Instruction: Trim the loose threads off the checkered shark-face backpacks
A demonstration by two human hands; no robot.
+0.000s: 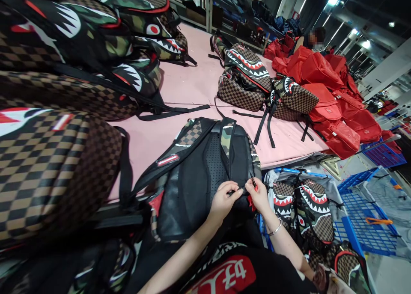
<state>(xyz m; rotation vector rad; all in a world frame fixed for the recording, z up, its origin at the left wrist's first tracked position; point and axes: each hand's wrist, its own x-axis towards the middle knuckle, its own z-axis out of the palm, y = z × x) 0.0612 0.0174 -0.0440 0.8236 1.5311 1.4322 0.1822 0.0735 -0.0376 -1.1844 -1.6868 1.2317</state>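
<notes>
A backpack (192, 178) lies back side up at the table's near edge, with its black padded panel and shoulder straps showing. My left hand (226, 200) is closed at its lower right part, pinching a black strap (231, 192) between thumb and fingers. Close beside it, my right hand (257, 194) is closed around a small dark pointed tool (253, 182) that looks like thread snips, with a bit of red at the fingers. Most of that tool is hidden in the hand. Something red hangs just below the right fingers.
Checkered and camouflage backpacks (48, 170) are piled at the left, and several more (247, 75) lie further back on the pink table (189, 84). Red bags (324, 101) form a heap at the right. Blue-framed carts (362, 208) stand beside the table, one holding backpacks.
</notes>
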